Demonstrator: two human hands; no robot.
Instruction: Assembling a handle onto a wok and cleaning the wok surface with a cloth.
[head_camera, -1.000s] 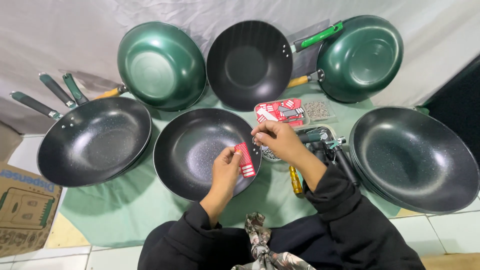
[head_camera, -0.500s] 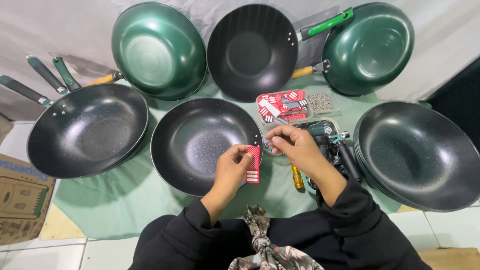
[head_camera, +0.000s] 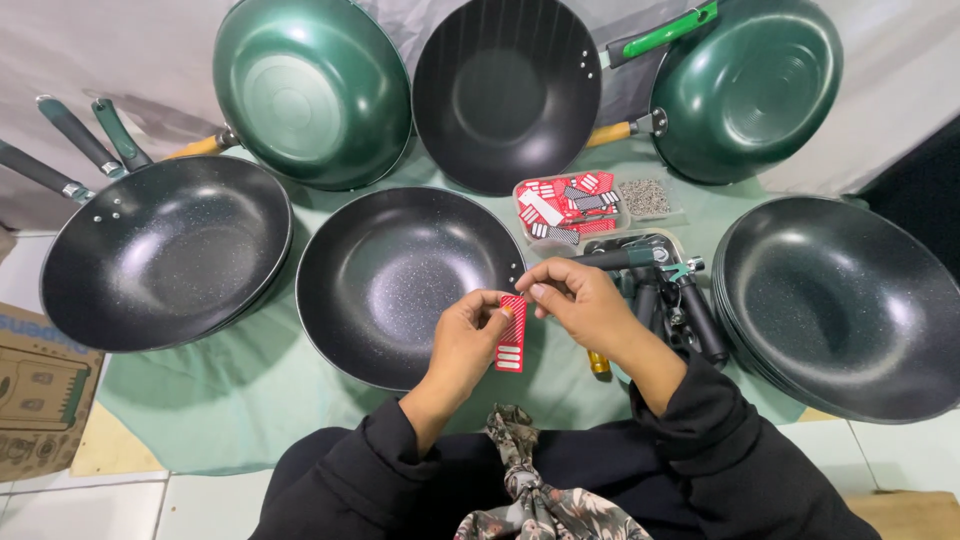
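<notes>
Above the near rim of the central black pan, a small red rectangular label with white bars hangs upright between both hands. The left hand pinches its left edge between thumb and fingers; the right hand has its fingers pressed together at the label's top right corner.

Beyond the label, to the right of the central pan, a clear shallow tray holds more red-and-white labels, and just beside it lies a small clear packet of metal screws. Right of the hands, a cluster of black handles rests in another clear tray.

A pale green cloth covers white floor tiles; a grey sheet backs the scene. Left of the cloth sits a brown cardboard box.

Around the central pan stand speckled black pans at left and stacked ones at right, with two glossy green pans and a smooth black one tilted at the rear.
</notes>
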